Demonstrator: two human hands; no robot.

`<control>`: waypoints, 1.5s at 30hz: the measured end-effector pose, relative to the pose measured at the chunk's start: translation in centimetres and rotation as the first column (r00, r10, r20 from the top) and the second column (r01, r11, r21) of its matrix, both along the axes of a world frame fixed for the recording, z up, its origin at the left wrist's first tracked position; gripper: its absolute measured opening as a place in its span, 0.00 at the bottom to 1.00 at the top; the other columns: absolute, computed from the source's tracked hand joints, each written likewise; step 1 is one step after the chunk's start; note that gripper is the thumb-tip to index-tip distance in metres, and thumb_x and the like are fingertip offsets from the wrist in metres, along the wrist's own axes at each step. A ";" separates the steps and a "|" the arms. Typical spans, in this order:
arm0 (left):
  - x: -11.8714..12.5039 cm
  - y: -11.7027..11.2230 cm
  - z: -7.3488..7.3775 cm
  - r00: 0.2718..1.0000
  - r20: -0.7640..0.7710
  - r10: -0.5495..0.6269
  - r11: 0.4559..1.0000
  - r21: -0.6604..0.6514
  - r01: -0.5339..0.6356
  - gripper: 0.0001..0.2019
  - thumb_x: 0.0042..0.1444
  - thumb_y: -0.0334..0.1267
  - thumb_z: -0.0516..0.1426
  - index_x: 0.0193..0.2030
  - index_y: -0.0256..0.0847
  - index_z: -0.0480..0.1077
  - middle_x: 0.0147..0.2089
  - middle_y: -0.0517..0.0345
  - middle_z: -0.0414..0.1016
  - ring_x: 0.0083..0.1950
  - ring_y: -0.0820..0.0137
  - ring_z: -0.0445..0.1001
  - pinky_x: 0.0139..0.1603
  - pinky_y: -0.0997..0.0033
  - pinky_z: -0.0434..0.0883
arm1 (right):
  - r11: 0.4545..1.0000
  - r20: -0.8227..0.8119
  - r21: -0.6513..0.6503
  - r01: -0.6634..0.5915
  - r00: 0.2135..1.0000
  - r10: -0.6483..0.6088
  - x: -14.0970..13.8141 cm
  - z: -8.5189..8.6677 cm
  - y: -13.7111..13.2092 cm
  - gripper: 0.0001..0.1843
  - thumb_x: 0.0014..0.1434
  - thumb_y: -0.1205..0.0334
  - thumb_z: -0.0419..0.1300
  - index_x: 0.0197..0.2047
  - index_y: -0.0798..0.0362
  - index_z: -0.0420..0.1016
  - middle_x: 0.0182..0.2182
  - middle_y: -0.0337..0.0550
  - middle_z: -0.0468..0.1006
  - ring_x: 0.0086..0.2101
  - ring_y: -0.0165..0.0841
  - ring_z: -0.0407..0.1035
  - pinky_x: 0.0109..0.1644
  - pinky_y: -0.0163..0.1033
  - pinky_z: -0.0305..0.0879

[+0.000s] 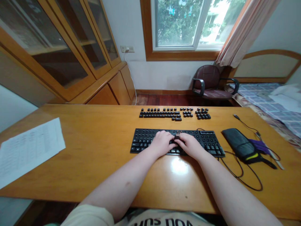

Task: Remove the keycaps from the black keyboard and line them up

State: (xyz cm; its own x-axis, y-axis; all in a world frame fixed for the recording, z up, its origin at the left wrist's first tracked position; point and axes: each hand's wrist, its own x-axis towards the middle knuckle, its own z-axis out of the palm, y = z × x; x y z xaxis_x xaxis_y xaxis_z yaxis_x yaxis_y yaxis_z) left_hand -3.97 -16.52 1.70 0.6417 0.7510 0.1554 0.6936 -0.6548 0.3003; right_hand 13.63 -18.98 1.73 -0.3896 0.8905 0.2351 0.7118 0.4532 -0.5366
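A black keyboard [142,142] lies on the wooden table in front of me; keys are gone from parts of it. My left hand [162,142] rests on its middle, palm down and open, thumb pointing towards my other hand. Beside it, my right hand [189,145] is closed, with thumb and forefinger pinching a small dark piece [176,137] close to the keyboard's surface. What that piece is cannot be made out clearly. Behind the keyboard, loose black keycaps [160,115] are laid out in rows and groups. My hands hide the keys beneath them.
Right of the keyboard lie a dark pouch [237,144], a purple item [260,146] and a looping black cable [256,180]. Printed paper [33,147] lies at the left. Beyond the table stand a glass-door cabinet [91,77] and an armchair [209,80].
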 end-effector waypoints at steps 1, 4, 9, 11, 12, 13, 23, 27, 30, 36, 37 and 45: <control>0.0 0.0 0.0 1.000 0.012 0.002 1.000 -0.009 -0.001 0.13 0.53 0.49 0.56 0.38 0.42 0.72 0.39 0.55 0.73 0.43 0.64 0.68 0.45 0.63 0.64 | 1.000 0.017 0.012 -0.026 1.000 0.026 0.1 0.0 -0.1 0.09 0.60 0.63 0.52 0.34 0.53 0.73 0.31 0.43 0.76 0.34 0.34 0.69 0.40 0.38 0.65; -0.1 -0.1 0.0 0.998 0.063 0.009 0.999 -0.042 -0.006 0.12 0.55 0.47 0.55 0.41 0.46 0.73 0.42 0.57 0.74 0.45 0.64 0.67 0.46 0.63 0.63 | 0.995 0.092 0.063 -0.078 0.993 0.072 0.3 -0.2 -0.4 0.08 0.60 0.63 0.53 0.37 0.51 0.74 0.35 0.44 0.78 0.37 0.35 0.71 0.43 0.39 0.65; -0.1 -0.1 -0.2 0.993 0.122 0.000 0.999 -0.049 0.006 0.12 0.55 0.46 0.56 0.43 0.47 0.73 0.48 0.59 0.74 0.48 0.65 0.67 0.48 0.63 0.63 | 0.992 0.160 0.127 -0.007 0.987 -0.013 0.4 -0.9 -0.5 0.11 0.61 0.62 0.51 0.38 0.53 0.75 0.33 0.47 0.79 0.35 0.37 0.72 0.41 0.40 0.65; 0.0 0.0 -0.3 0.992 0.122 -0.003 0.999 -0.050 0.009 0.12 0.54 0.45 0.57 0.44 0.47 0.73 0.47 0.60 0.75 0.47 0.65 0.67 0.47 0.63 0.63 | 0.994 0.134 0.106 0.040 0.990 -0.054 0.3 -0.9 -0.4 0.11 0.61 0.62 0.51 0.37 0.53 0.75 0.32 0.45 0.79 0.33 0.36 0.72 0.39 0.38 0.65; 0.0 0.0 -0.4 0.992 0.123 -0.005 0.999 -0.048 0.011 0.11 0.54 0.45 0.57 0.43 0.47 0.73 0.46 0.60 0.75 0.47 0.65 0.67 0.47 0.63 0.63 | 0.994 0.120 0.092 0.060 0.990 -0.071 0.2 -0.9 -0.4 0.11 0.61 0.62 0.52 0.36 0.52 0.75 0.31 0.44 0.79 0.33 0.35 0.72 0.38 0.37 0.65; 0.0 0.0 -0.4 0.992 0.123 -0.008 0.999 -0.043 0.013 0.11 0.54 0.44 0.57 0.43 0.46 0.73 0.46 0.60 0.75 0.46 0.64 0.68 0.47 0.63 0.63 | 0.993 0.108 0.082 0.083 0.990 -0.092 0.1 -0.9 -0.4 0.11 0.60 0.61 0.52 0.34 0.52 0.76 0.30 0.43 0.79 0.32 0.34 0.72 0.37 0.36 0.64; 0.1 0.3 -0.9 0.990 0.141 -0.007 0.999 -0.048 0.014 0.10 0.53 0.44 0.58 0.41 0.46 0.74 0.45 0.60 0.76 0.46 0.65 0.69 0.47 0.63 0.63 | 0.984 0.122 0.132 0.121 0.983 -0.137 -0.1 -1.3 -0.9 0.11 0.60 0.61 0.52 0.33 0.52 0.74 0.29 0.44 0.79 0.30 0.35 0.72 0.35 0.36 0.64; 0.1 0.3 -0.7 0.990 0.138 -0.012 0.998 -0.055 0.019 0.11 0.54 0.45 0.56 0.40 0.46 0.74 0.44 0.60 0.77 0.45 0.65 0.69 0.47 0.64 0.63 | 0.977 0.156 0.213 -0.021 0.988 -0.013 0.1 -1.5 -0.9 0.12 0.61 0.63 0.50 0.38 0.55 0.74 0.33 0.48 0.79 0.35 0.36 0.72 0.40 0.38 0.64; 0.0 0.3 -0.6 0.992 0.127 -0.023 0.999 -0.042 0.029 0.11 0.54 0.45 0.57 0.41 0.46 0.74 0.44 0.60 0.77 0.45 0.65 0.69 0.46 0.65 0.64 | 0.981 0.121 0.190 0.036 0.991 -0.060 0.0 -1.2 -0.9 0.12 0.61 0.62 0.50 0.35 0.54 0.75 0.31 0.47 0.79 0.32 0.36 0.72 0.38 0.38 0.65; 0.0 0.4 -0.6 0.995 0.103 -0.016 1.000 -0.014 0.017 0.10 0.53 0.46 0.58 0.39 0.45 0.74 0.40 0.60 0.77 0.43 0.64 0.70 0.44 0.64 0.65 | 0.946 -0.100 -0.015 0.322 0.941 -0.322 0.2 -0.5 -0.5 0.14 0.59 0.56 0.53 0.29 0.52 0.75 0.26 0.42 0.78 0.28 0.34 0.71 0.32 0.36 0.64; 0.0 0.4 -0.7 0.994 0.105 -0.014 1.000 -0.012 0.015 0.10 0.53 0.46 0.58 0.39 0.45 0.74 0.40 0.59 0.77 0.43 0.64 0.70 0.44 0.64 0.65 | 0.937 -0.139 -0.050 0.345 0.927 -0.349 0.3 -0.5 -0.5 0.14 0.58 0.55 0.54 0.29 0.53 0.75 0.26 0.42 0.78 0.28 0.35 0.72 0.33 0.37 0.64; -0.3 0.0 -0.8 0.960 0.277 0.037 0.999 -0.047 -0.025 0.17 0.55 0.45 0.56 0.50 0.43 0.70 0.47 0.55 0.75 0.47 0.66 0.71 0.50 0.64 0.66 | 0.951 -0.570 -0.245 0.187 0.766 -0.297 1.0 -1.5 -0.1 0.15 0.54 0.52 0.59 0.34 0.55 0.78 0.33 0.47 0.80 0.34 0.38 0.74 0.42 0.43 0.70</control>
